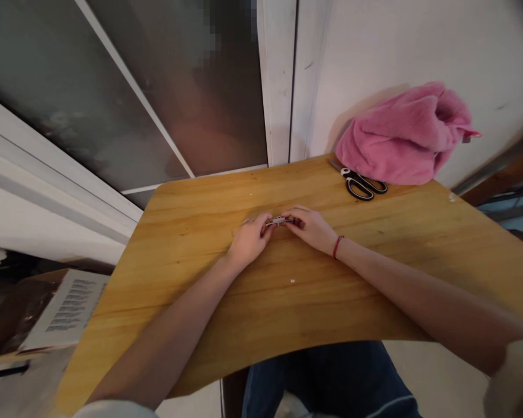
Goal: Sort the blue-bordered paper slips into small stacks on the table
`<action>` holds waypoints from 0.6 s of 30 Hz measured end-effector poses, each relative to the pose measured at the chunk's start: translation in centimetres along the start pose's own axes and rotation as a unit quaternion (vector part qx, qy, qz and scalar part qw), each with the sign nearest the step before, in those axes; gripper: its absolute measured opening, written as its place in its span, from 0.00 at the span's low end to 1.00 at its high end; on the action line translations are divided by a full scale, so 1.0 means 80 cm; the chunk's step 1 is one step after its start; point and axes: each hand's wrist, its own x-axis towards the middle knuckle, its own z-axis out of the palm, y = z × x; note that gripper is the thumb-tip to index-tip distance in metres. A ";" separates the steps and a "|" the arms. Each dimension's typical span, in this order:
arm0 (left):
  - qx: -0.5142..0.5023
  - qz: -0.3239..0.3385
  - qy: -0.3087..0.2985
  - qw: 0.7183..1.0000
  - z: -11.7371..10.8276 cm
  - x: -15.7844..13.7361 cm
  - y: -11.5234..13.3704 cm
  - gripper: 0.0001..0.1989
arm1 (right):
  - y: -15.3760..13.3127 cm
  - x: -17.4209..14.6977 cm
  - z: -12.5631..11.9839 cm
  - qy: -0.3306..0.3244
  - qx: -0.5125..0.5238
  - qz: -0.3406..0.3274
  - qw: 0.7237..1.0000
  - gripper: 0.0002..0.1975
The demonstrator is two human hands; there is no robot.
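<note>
Both left hand [248,239] and right hand [314,230] pinch a small metal piece [279,220] between them; probably fine handling, next needing steadiness.

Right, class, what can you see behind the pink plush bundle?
White wall shows around the top of the pink plush bundle. The bundle covers whatever is directly behind it, including part of the far edge of the wooden table.
</note>
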 end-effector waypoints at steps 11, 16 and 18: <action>-0.023 0.032 -0.007 0.999 0.002 0.004 -0.003 0.04 | 0.004 0.001 0.002 -0.025 -0.009 -0.007 1.000 0.10; -0.031 0.025 0.002 0.999 0.002 0.008 -0.006 0.06 | 0.005 0.002 0.003 -0.025 -0.008 -0.011 1.000 0.12; -0.020 0.034 -0.001 0.999 0.002 0.009 -0.006 0.07 | 0.005 0.002 0.003 -0.032 -0.010 0.009 0.999 0.12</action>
